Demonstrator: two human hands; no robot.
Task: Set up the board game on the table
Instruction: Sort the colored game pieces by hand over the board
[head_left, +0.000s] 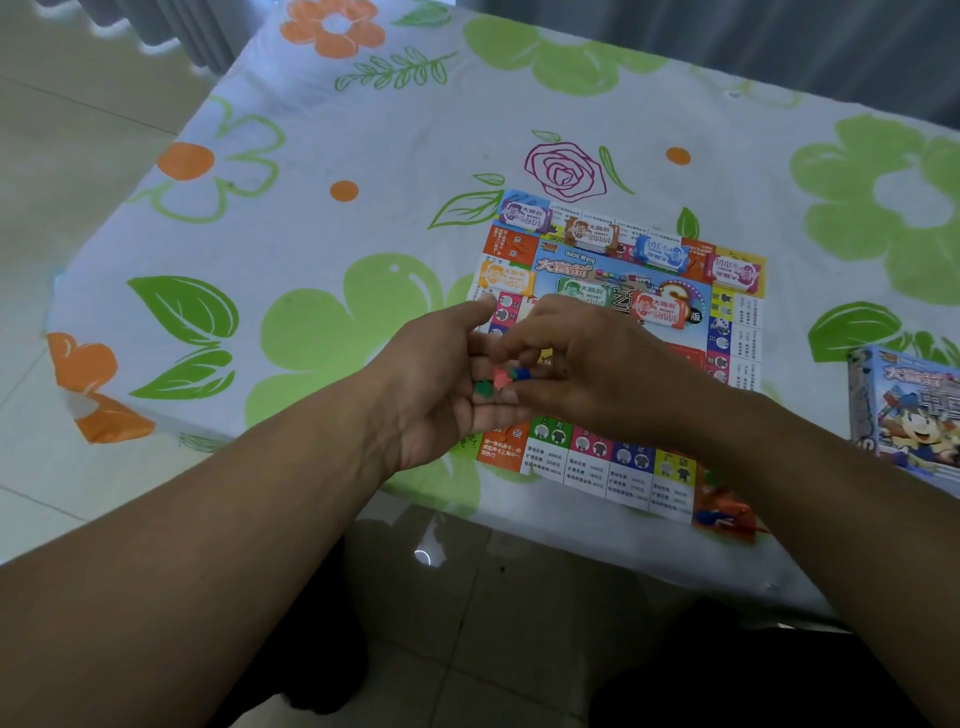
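Pieces (497, 380) for the game, small green, red and blue ones, are lying in the cupped palm of my left hand (441, 395). I am holding it palm-up, fingers released, just over the near-left part of the board (623, 470). My right hand (592, 374) is reaching across, its fingers (514, 347) bending down onto the little heap. They are touching the pieces, but the tips are blurred and I cannot tell whether they are already pinching one. To do this well, I judge, I should be keeping the left palm level and slightly hollowed so nothing rolls off. I should be taking one piece at a time by its sides with thumb and forefinger, and lifting it straight up so its neighbours are not dragged out with it.

That board is lying flat on the table (363, 171), near my edge, and stacks of play money (658, 310) are sitting across its far half. The nearest stacks are close to where my hands are working, so a careless sweep of the right wrist could be knocking them askew. An orange bag (724, 512) is resting at the board's near-right corner, beside my right forearm, and the game box (914, 415) is lying off to the right, apart from the board
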